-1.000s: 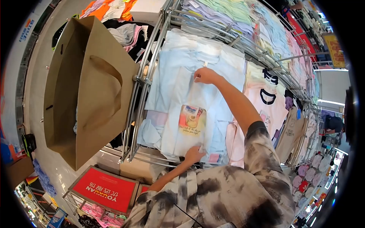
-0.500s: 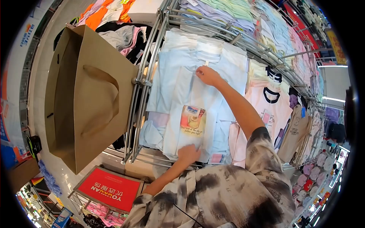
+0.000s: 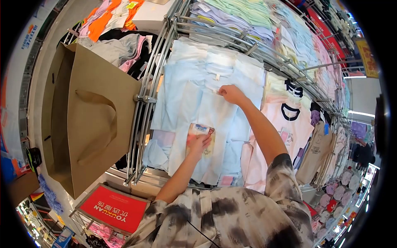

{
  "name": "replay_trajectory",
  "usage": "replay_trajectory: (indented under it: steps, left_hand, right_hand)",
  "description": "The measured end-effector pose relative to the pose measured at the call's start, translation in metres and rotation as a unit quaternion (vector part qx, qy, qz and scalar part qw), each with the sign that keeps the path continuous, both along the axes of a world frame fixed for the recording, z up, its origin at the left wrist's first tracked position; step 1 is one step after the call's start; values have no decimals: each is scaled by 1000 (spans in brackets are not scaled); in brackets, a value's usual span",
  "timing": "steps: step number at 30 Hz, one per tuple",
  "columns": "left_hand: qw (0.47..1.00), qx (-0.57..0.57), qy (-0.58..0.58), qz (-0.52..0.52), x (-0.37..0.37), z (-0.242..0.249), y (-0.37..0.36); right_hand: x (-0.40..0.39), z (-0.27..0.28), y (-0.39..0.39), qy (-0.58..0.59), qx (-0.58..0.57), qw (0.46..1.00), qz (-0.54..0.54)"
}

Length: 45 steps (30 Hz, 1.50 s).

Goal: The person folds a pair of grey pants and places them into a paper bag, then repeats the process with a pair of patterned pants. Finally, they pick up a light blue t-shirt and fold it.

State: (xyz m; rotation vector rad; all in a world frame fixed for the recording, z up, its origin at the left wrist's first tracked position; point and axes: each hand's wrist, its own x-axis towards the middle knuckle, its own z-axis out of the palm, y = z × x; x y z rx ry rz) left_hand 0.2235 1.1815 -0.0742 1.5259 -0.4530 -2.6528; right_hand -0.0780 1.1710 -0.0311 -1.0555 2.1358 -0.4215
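A pale blue-white T-shirt (image 3: 211,111) lies folded on top of a pile of similar shirts on a metal rack. It has a small colourful picture print on its front. My left hand (image 3: 199,144) rests over that print with its fingers laid on the cloth, covering part of the picture. Closer to the neckline, my right hand (image 3: 232,94) is closed, its fingertips pinching the shirt's upper edge. Behind it, another light blue shirt (image 3: 219,68) shows its collar and a white neck label.
A large brown paper bag (image 3: 93,120) stands at the left against the chrome rack rail (image 3: 144,99). Pink T-shirts with black collars (image 3: 285,124) lie to the right. Folded clothes (image 3: 235,20) fill the rack behind. A red sign (image 3: 111,208) sits at lower left.
My left hand has moved up from the shirt's lower edge onto the print. My right hand has shifted slightly down and right along the neckline. The view has shifted a little.
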Motion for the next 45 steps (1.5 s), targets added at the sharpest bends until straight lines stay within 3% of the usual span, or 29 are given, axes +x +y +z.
replay_trajectory:
  steps: [3, 6, 9, 12, 15, 18, 23, 32, 38, 45]
  left_hand:
    - [999, -25, -15, 20, -11, 11, 5]
    - [999, -7, -14, 52, -19, 9, 6]
    - [997, 1, -8, 74, -29, 3, 9]
    - [997, 3, -10, 73, -34, 5, 10]
    - [998, 19, -8, 55, -38, 2, 11]
    - [998, 54, -31, 20, -41, 3, 14]
    - [995, 82, -50, -32, -42, 4, 17]
    - [995, 67, -29, 69, -42, -5, 20]
    - [996, 66, -5, 52, -43, -8, 20]
    - [996, 76, 18, -50, -53, 1, 21]
  right_hand:
    - [4, 1, 2, 17, -42, 998, 50]
    - [29, 8, 10, 79, -176, 980, -45]
    - [34, 6, 16, 80, -147, 981, -100]
    - [27, 6, 17, 66, -31, 993, -92]
    - [27, 4, 14, 186, -24, 981, -41]
    - [19, 3, 7, 144, 72, 985, -59]
    - [4, -8, 5, 52, 102, 993, -12]
    - [-2, -14, -1, -1, 100, 994, 43]
    - [-13, -14, 5, 27, 123, 989, 74]
    - [-25, -3, 11, 32, 215, 971, 96]
